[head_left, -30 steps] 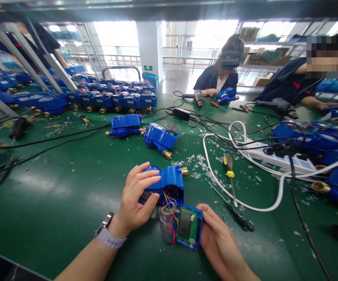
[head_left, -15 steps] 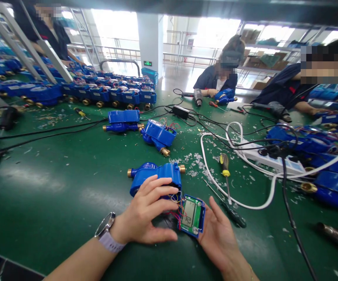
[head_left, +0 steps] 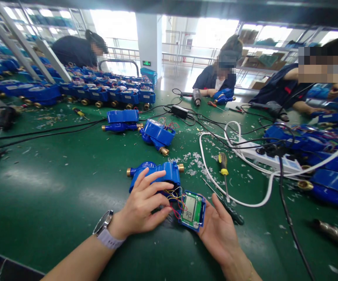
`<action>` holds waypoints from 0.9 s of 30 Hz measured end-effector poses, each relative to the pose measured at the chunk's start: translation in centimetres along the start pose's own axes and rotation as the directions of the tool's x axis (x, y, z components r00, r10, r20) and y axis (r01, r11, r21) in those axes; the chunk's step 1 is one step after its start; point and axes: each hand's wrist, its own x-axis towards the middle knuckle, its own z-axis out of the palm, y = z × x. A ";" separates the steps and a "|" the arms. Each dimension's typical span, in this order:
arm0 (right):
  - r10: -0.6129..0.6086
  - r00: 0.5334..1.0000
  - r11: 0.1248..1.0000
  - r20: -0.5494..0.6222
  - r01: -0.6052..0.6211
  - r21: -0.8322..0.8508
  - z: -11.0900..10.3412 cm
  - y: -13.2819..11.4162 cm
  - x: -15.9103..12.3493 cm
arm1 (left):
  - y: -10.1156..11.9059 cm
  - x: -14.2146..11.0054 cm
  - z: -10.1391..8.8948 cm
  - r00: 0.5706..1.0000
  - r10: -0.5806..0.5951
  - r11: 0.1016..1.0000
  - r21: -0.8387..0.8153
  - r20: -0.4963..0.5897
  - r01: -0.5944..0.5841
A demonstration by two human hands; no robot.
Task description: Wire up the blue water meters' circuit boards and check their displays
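Observation:
My right hand, palm up, supports a small blue-framed LCD display module on a green circuit board; its fingers are mostly hidden behind the module and its thumb sticks out. Thin coloured wires run from the module into the open end of a blue water meter with brass threaded ends. My left hand, with a watch on the wrist, has its fingers spread over the meter's near side. Its thumb and index fingertips are close together beside the red wires; whether they touch the wires is unclear.
Two more blue meters lie beyond. To the right are a yellow-black screwdriver, a dark-green-handled screwdriver, plastic scraps, a white cable and a power strip. Rows of meters stand far left. Several co-workers sit across the bench.
My left thumb has moved up toward the index finger, and the hand has shifted slightly left. The display module stays in my right hand. At far left, a co-worker now leans over the meters.

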 end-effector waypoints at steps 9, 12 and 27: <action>-0.068 0.996 0.992 0.054 0.073 -0.106 -0.1 -0.6 -0.4 | -0.3 0.3 -0.6 1.000 -0.001 1.000 0.029 -0.018 0.001; -0.081 0.995 0.989 0.060 0.088 -0.118 -0.1 -0.7 -0.4 | -0.3 0.3 -0.7 1.000 0.006 1.000 0.023 -0.013 -0.005; -0.135 0.989 0.976 0.063 0.143 -0.163 0.2 -0.7 -0.7 | -0.1 -0.3 -0.1 0.994 0.064 0.995 -0.080 0.084 -0.057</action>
